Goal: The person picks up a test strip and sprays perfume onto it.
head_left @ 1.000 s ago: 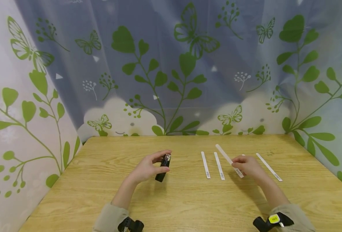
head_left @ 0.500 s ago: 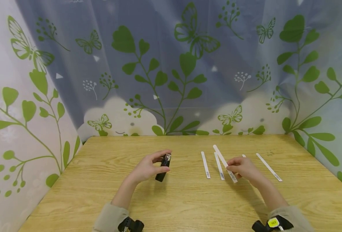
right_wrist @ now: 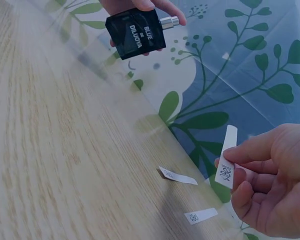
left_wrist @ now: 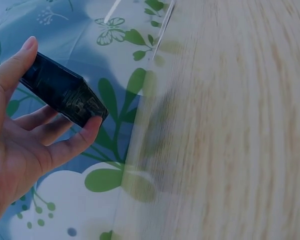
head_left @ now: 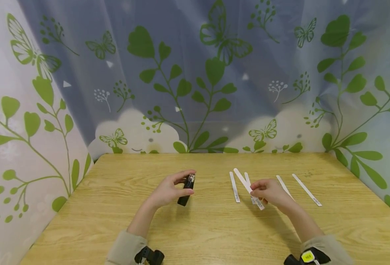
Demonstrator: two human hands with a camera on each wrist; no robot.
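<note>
My left hand (head_left: 166,190) holds a dark perfume bottle (right_wrist: 135,32) with white lettering and a bare silver sprayer nozzle (right_wrist: 169,22). Thumb and fingers grip the bottle from either side, raised above the table. In the right wrist view, my right hand (right_wrist: 277,177) pinches a white perfume test strip (right_wrist: 227,162) between thumb and fingers, its printed end pointing down. From the head view this strip slants across another test strip (head_left: 247,176) lying on the table. One more strip (head_left: 234,187) lies to its left, between the two hands.
Two further white strips, a partly covered one (head_left: 283,186) and a fully visible one (head_left: 307,190), lie right of my right hand. The wooden table (head_left: 115,221) ends at a patterned curtain (head_left: 181,92) behind and at both sides. Each wrist wears a black camera.
My right hand has moved left with the test strip, from near the right-hand strips to over the middle ones. The left hand and perfume bottle have stayed in place.
</note>
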